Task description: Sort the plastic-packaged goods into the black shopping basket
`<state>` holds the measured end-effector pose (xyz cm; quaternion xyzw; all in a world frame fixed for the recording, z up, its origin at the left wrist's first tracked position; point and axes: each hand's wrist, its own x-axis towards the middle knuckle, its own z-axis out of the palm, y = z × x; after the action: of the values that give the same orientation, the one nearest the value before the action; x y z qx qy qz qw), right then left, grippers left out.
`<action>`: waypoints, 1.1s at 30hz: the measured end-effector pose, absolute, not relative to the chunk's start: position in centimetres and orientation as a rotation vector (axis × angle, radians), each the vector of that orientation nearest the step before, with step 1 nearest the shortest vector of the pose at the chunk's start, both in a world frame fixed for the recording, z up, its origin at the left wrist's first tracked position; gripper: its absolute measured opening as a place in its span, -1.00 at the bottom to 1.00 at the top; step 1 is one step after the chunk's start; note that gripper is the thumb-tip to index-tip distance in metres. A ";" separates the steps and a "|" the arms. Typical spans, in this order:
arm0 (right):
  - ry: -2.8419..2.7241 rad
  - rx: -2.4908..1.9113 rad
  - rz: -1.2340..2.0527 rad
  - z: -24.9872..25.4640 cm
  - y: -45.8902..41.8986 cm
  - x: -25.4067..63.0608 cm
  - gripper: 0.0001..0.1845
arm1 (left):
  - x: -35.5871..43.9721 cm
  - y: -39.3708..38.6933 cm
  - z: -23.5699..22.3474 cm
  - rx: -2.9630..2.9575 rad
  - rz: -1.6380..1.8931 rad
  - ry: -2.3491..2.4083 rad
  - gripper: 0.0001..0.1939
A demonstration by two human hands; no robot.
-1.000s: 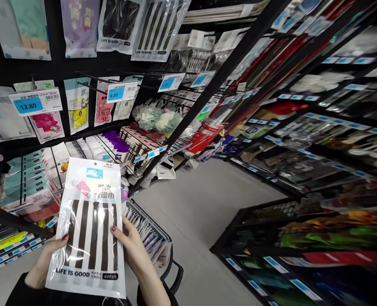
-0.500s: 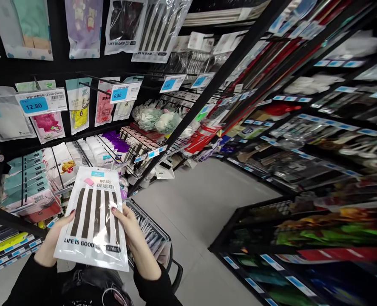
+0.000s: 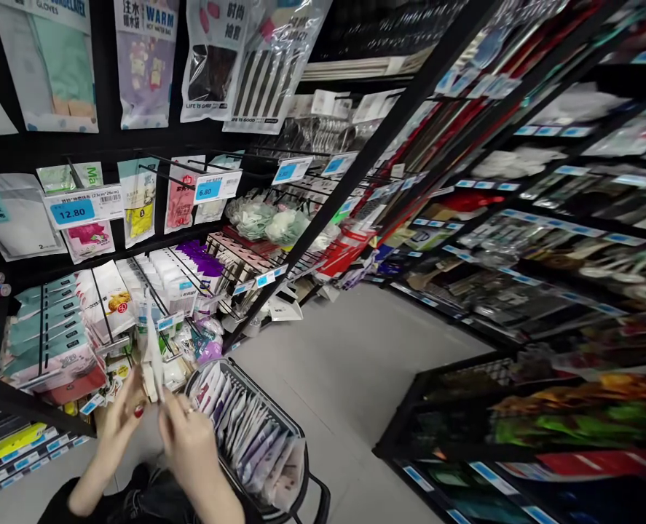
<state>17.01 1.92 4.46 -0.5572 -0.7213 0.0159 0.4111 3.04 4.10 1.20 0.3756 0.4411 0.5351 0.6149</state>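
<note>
In the middle of the frame there is a stretch of grey floor [image 3: 344, 364], and this is the widest open room beside my hands. On its left side the black rim of a shopping basket [image 3: 279, 407] makes the border, and the basket is full of packets standing close in a row. To the right, the corner of a low shelf [image 3: 388, 444] points into this floor. A black post [image 3: 367, 156] crosses slantwise from the top of the frame down to the center.

In the upper left, a glove packet [image 3: 63, 80] shows "GLOVES", and the purple packet [image 3: 148, 65] beside it reads "WARM HOT WATER BAG". Farther right, a striped packet [image 3: 271, 80] has "LIFE IS GOOD" at its bottom. Under them, one price card [image 3: 82, 207] says 12.80 and "(23cm*26cm)", and another price card [image 3: 216, 186] says 6.80.

The thin pale packet [image 3: 152, 342] is at the lower left, nearly upright and turned edge-on to me, so its front cannot be read. The fingers of my right hand [image 3: 186, 429] are pinched on its lower end. The fingers of my left hand [image 3: 116, 426] are apart and just beside it; whether they touch it, I cannot tell.
</note>
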 end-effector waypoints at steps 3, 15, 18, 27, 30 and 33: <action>-1.925 -1.444 -0.156 3.2 1.4 13.8 -0.63 | 4.1 3.2 1.7 0.543 1.137 0.958 -0.51; -1.332 -1.475 1.155 1.8 1.0 20.2 -0.21 | 4.4 4.7 -3.2 1.040 0.754 1.229 -0.53; -1.023 -1.120 1.487 -1.9 0.3 21.4 -0.05 | 7.8 3.0 -6.5 1.350 0.577 1.248 -0.46; -0.447 -1.145 1.695 -11.4 -2.4 32.9 -0.33 | 12.8 7.6 -9.1 1.569 0.180 1.221 -0.21; -0.725 -1.266 1.801 -16.1 -1.7 35.3 -0.46 | 14.2 9.1 -11.8 1.155 -0.065 1.083 -0.37; -1.074 -1.558 1.682 -23.7 0.5 37.6 -0.63 | 16.1 9.9 -16.0 1.179 -0.082 1.313 -0.56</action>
<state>37.61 0.52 -23.65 -0.5869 -0.4047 0.6339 0.3001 16.13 9.93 -16.02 0.5159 0.5746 -0.0357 0.6344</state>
